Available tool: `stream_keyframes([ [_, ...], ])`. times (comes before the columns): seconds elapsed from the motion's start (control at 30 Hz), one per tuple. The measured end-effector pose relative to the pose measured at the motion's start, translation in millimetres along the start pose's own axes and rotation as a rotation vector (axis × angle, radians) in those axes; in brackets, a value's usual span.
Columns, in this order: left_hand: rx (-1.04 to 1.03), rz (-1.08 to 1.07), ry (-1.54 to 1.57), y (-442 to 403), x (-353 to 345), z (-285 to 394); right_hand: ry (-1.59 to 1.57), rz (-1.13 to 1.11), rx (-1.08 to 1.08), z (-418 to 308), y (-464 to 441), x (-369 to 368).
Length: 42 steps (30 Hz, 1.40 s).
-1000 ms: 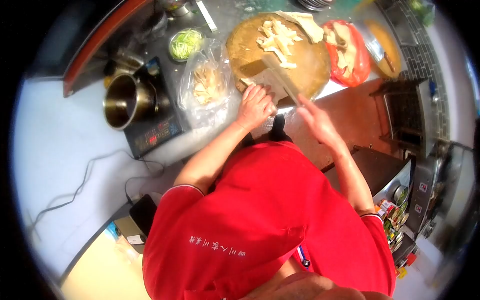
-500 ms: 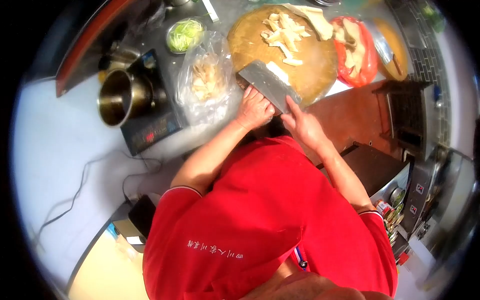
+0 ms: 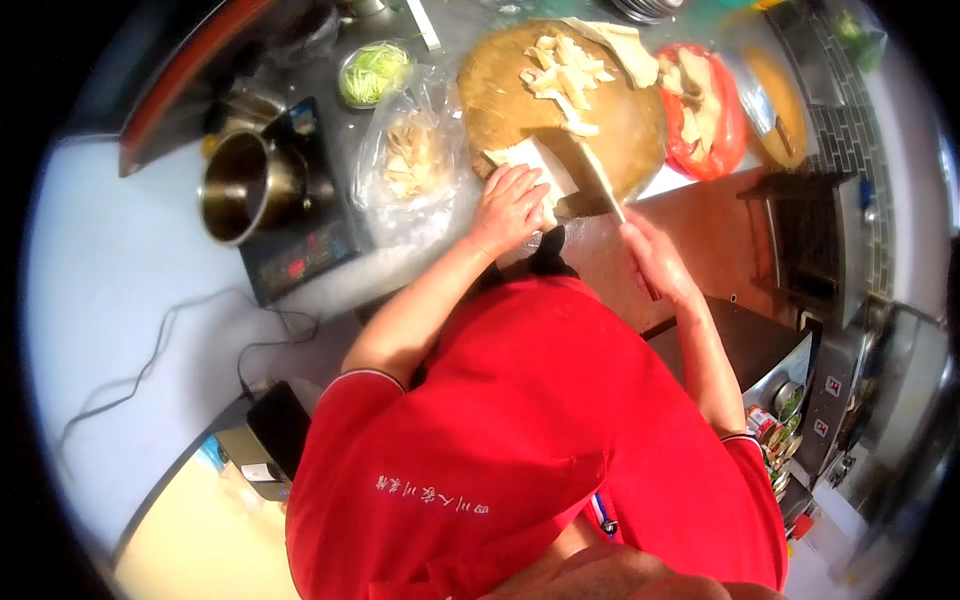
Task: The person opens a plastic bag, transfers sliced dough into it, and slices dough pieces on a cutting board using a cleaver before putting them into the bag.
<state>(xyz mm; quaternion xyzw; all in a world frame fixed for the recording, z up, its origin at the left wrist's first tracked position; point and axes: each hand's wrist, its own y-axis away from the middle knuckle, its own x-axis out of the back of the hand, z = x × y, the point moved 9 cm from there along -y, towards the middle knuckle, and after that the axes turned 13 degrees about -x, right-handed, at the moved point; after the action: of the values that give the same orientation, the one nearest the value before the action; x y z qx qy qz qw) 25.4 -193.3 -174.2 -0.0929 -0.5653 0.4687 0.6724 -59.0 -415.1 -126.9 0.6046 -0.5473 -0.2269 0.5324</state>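
At the near edge of the round wooden chopping board (image 3: 490,75), my left hand (image 3: 508,210) presses its fingers down on a pale slab of food (image 3: 540,160). My right hand (image 3: 655,258) is closed round the handle of a cleaver (image 3: 598,175). Its blade stands on edge on the board, just right of the slab and apart from my left fingers. Further back on the board lies a pile of cut pale strips (image 3: 566,72). Behind it a larger uncut piece (image 3: 622,45) rests at the far rim. The food's exact kind is unclear.
Left of the board are a clear plastic bag (image 3: 368,180) of pale pieces and a bowl of green shreds (image 3: 375,73). A metal pot (image 3: 240,190) is by a black cooker (image 3: 300,262). To the right are a red bag (image 3: 733,125) and another knife (image 3: 757,100) on a board.
The cleaver has swung from lying flat over the board to edge-down, moving right with my right hand. My left hand has spread onto the slab, which shows more now.
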Motion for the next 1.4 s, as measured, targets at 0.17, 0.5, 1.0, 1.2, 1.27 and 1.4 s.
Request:
stream_keyframes([
  [0.17,0.011,-0.061,-0.031,6.1,-5.5,-1.8,0.262,0.228,0.660,-57.1,2.4,-25.3],
  [0.5,0.016,-0.032,0.014,12.3,-9.6,-6.9,0.465,0.298,0.632,-10.9,-1.3,-66.8],
  [1.0,0.000,0.004,-0.018,6.5,-4.4,-5.8,0.270,0.088,0.448,-20.7,-16.6,-5.6],
  [1.2,-0.015,0.030,0.029,10.4,-1.4,-3.7,0.255,0.242,0.665,-46.3,-3.6,-14.0],
  [1.27,-0.003,0.039,0.045,12.7,-2.2,-5.9,0.362,0.222,0.698,-51.4,14.0,-48.8],
  [1.4,0.147,0.000,0.247,8.3,-1.3,-14.3,0.465,0.153,0.461,-26.2,10.9,-74.8],
])
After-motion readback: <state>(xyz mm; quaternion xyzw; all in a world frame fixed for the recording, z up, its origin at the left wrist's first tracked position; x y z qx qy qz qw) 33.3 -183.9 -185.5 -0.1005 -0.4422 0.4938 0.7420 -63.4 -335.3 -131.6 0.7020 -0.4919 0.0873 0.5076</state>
